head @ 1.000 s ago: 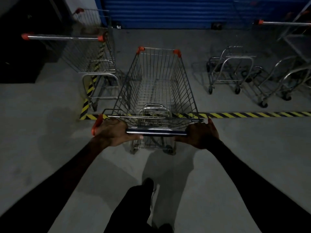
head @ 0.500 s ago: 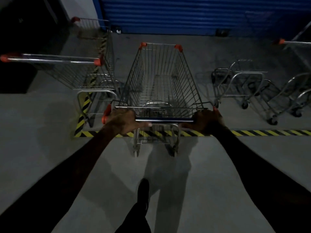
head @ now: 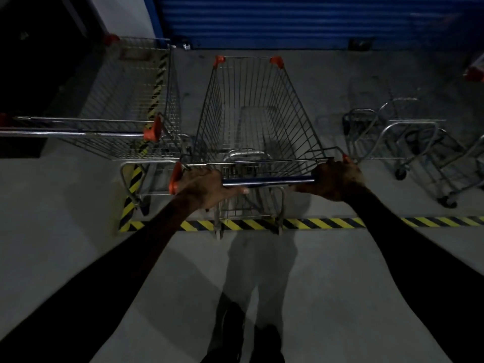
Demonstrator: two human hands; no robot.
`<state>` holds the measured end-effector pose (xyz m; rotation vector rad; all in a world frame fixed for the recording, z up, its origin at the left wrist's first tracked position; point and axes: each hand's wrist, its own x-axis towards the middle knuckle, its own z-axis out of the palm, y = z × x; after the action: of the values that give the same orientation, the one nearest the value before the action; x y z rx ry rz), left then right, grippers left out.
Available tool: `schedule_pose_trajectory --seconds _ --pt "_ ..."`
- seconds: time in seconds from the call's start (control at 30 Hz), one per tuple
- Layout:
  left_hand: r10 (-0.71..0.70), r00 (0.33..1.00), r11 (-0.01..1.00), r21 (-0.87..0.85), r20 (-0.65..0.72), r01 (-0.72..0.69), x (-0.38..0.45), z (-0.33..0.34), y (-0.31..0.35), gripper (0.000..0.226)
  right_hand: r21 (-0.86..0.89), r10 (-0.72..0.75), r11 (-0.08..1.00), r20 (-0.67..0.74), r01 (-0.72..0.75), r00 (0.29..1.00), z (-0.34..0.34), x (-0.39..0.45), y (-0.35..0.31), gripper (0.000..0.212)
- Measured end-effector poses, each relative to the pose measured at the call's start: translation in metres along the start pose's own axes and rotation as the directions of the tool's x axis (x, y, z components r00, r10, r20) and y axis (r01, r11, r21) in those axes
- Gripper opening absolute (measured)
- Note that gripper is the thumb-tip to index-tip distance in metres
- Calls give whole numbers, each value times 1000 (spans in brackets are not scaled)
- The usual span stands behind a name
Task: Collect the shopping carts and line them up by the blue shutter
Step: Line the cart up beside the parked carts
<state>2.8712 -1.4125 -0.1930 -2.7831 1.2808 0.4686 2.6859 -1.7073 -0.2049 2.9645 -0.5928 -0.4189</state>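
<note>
An empty wire shopping cart (head: 251, 113) with orange corner caps stands in front of me, nose toward the blue shutter (head: 288, 19). My left hand (head: 207, 187) grips the left end of its handle bar (head: 267, 180). My right hand (head: 334, 179) grips the right end. Its rear wheels sit at the yellow-black floor stripe (head: 327, 222). A second wire cart (head: 125, 106) is parked close on the left, parallel to mine, its handle (head: 78, 132) pointing toward me.
Low metal trolley frames (head: 408, 142) stand on the right past the stripe. Another cart's orange-capped part (head: 474, 72) shows at the far right edge. A dark doorway (head: 39, 61) lies at the left. My feet (head: 248, 336) are on grey concrete.
The cart has rolled forward toward the shutter, its rear wheels reaching the floor stripe. It now sits alongside the left cart. Both hands keep their grip on the handle.
</note>
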Motion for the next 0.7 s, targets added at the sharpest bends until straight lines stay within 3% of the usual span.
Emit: schedule_pose_trajectory --seconds 0.1,0.47,0.7 --pt "-23 1000 999 -27 -6 23 20 3 -8 98 -7 -6 1000 -64 6 998 -1 20 3 100" --pt "-123 992 992 -42 -18 122 68 -31 -30 118 59 30 998 48 -33 998 -22 84 -2 109" --pt "-156 985 988 -7 72 157 92 -55 -48 116 78 56 995 58 -60 997 -33 114 -15 109"
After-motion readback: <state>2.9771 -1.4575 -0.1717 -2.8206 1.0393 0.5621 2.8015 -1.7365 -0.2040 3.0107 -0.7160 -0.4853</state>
